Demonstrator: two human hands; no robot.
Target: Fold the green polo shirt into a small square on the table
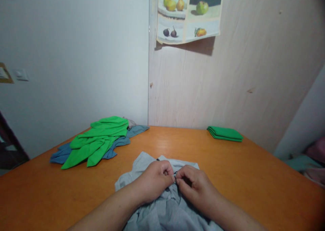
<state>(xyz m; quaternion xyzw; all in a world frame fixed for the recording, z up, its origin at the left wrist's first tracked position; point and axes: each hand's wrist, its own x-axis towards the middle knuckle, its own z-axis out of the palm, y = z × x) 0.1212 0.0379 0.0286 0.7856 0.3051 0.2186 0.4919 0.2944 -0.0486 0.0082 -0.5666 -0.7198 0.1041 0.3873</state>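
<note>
A light grey garment (149, 163) lies crumpled on the orange wooden table (254, 177) right in front of me. My left hand (156, 180) and my right hand (194, 185) rest on its middle, fingertips almost touching. Both hands are closed in a pinch on the grey fabric near a small dark spot, perhaps a button. My forearms cover the lower part of the garment.
A loose pile of bright green cloth (98, 139) over blue cloth (61, 155) lies at the table's back left. A folded green cloth (224, 133) sits at the back right. A fruit picture (188, 16) hangs on the wooden wall panel behind.
</note>
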